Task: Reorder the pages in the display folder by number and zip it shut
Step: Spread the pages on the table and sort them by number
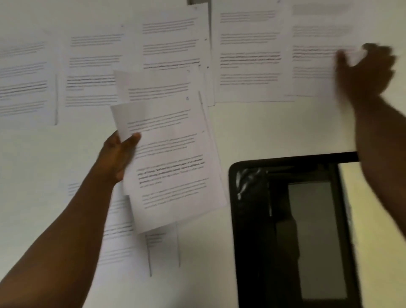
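Note:
Several printed white pages lie spread in a row along the far side of the white table [263, 127]. My left hand [116, 154] grips a small stack of pages [171, 158] by its left edge, lifted above the table near the middle. My right hand [364, 70] is blurred at the far right and pinches the edge of the rightmost page [316, 52] in the row. The black display folder [252, 230] lies open at the lower right, its clear sleeves showing. Page numbers are too blurred to read.
More pages [123, 237] lie flat on the table under and beside my left forearm. A dark strip [198, 1] shows at the top edge behind the row of pages. Bare table surface shows between the page row and the folder.

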{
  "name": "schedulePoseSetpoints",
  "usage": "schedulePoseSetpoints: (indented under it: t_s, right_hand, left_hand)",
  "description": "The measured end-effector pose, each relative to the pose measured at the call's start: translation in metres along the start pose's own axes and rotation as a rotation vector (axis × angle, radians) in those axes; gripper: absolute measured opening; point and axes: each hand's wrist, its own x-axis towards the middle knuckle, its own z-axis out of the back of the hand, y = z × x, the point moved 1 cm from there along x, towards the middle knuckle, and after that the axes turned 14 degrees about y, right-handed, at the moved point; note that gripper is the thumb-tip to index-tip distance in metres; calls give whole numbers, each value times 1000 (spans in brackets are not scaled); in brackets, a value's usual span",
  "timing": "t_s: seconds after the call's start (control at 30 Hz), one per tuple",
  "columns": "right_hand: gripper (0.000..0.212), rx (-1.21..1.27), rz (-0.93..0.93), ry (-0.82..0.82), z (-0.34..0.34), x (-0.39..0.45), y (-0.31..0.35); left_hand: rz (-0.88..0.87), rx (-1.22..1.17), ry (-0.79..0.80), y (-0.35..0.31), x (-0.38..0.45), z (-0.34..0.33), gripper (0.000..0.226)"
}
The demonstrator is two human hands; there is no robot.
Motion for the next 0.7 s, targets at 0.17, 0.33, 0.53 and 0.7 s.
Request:
schedulePoseSetpoints:
  t_s: [0.17, 0.33, 0.53, 0.7]
  right_hand:
    - [80, -112, 56, 137, 5, 1, -6]
    - [81, -107, 89, 215, 7, 13, -21]
    - [80, -22, 86, 10, 15, -27, 3]
    - [51, 373, 297, -176, 6, -154, 62]
  left_hand:
    - [-37, -28, 47, 4, 8, 0, 28]
    - [-40, 0, 88, 5, 16, 0, 28]
    - [-42, -13, 85, 0, 7, -11, 27]
    - [-37, -95, 95, 0, -19, -5, 29]
